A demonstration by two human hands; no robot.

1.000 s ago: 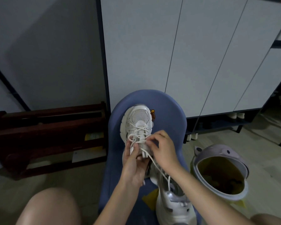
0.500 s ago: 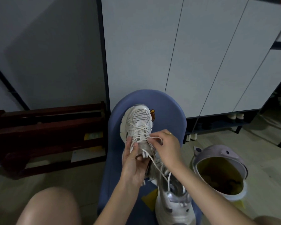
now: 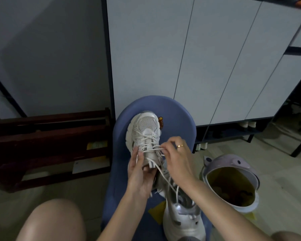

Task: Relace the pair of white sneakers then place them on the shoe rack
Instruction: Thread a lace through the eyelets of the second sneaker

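A dim entryway: pale cabinet doors (image 3: 163,49) behind a rounded blue chair (image 3: 179,117). On it we see two chunky white sneakers. The far sneaker (image 3: 146,129), mesh-toed, lies toe away; the near sneaker (image 3: 182,221) looks glossy. Our left hand (image 3: 139,173) grips the far sneaker's tongue; our right hand (image 3: 177,157) pinches its thin white lace (image 3: 155,149) with curled fingers.

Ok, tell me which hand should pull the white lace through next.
Right. The right hand already pinches the thin white lace, while the left hand holds the white mesh sneaker steady.
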